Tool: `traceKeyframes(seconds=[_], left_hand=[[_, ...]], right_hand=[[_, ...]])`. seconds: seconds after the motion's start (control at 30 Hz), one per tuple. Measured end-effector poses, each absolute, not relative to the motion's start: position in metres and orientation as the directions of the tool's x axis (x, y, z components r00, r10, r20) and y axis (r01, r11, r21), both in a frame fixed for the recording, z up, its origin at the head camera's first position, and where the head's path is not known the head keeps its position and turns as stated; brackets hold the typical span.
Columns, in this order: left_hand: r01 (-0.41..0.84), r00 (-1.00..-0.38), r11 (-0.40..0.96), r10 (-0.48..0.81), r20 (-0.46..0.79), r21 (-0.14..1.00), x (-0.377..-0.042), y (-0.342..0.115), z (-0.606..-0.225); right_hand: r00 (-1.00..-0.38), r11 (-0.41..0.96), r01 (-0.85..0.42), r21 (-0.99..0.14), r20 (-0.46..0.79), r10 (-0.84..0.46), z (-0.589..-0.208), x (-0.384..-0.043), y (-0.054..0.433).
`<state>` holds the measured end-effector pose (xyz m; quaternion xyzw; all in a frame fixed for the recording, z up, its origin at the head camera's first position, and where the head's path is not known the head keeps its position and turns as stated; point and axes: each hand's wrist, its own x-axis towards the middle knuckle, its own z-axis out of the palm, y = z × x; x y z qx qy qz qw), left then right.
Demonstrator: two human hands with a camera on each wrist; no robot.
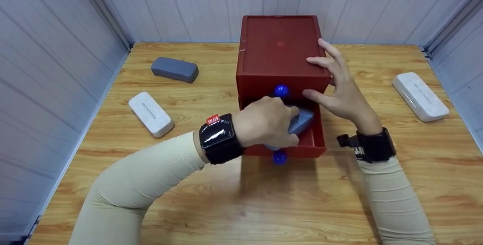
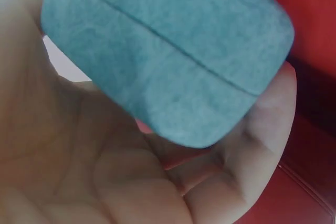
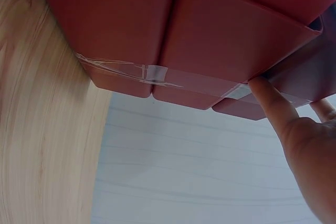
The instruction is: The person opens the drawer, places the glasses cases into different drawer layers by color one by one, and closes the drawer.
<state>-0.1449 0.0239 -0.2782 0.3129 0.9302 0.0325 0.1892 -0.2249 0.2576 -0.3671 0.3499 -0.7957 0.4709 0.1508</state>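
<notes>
My left hand (image 1: 266,122) reaches over the pulled-out lower drawer (image 1: 320,137) of a red drawer cabinet (image 1: 281,48). It grips a blue glasses case (image 1: 303,121) with thumb and fingers. Up close in the left wrist view, the case (image 2: 168,56) has a mottled teal surface and a dark seam, and the fingers curl round its end. My right hand (image 1: 339,86) rests spread against the cabinet's right side, fingertips at the top edge and thumb at the front corner. In the right wrist view, a finger touches the cabinet side (image 3: 226,40). Blue ball knobs (image 1: 279,157) mark the drawer fronts.
To the left on the wooden table (image 1: 211,199) lie a grey glasses case (image 1: 174,69) and a white case (image 1: 151,114). Another white case (image 1: 420,96) sits at the far right. Panelled walls (image 1: 196,7) enclose the table at the back and both sides.
</notes>
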Motion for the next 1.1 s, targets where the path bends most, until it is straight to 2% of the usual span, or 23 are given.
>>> traceKeyframes(seconds=[0.13, 0.3, 0.57, 1.1], left_hand=[[0.568, -0.766, 0.808, 0.589, -0.258, 0.156, -0.142, 0.025, -0.283], [0.553, -0.809, 0.831, 0.554, -0.196, 0.068, -0.139, 0.031, -0.289], [0.518, -0.838, 0.855, 0.510, -0.195, 0.012, -0.140, 0.038, -0.295], [0.486, -0.854, 0.874, 0.474, -0.213, -0.005, -0.142, 0.048, -0.300]], right_hand=[[-0.706, 0.306, -0.702, -0.643, 0.572, -0.417, -0.366, -0.225, 0.257], [-0.711, 0.303, -0.696, -0.651, 0.567, -0.415, -0.365, -0.223, 0.257], [-0.717, 0.315, -0.691, -0.651, 0.562, -0.411, -0.364, -0.223, 0.256], [-0.717, 0.330, -0.693, -0.641, 0.563, -0.411, -0.365, -0.226, 0.259]])
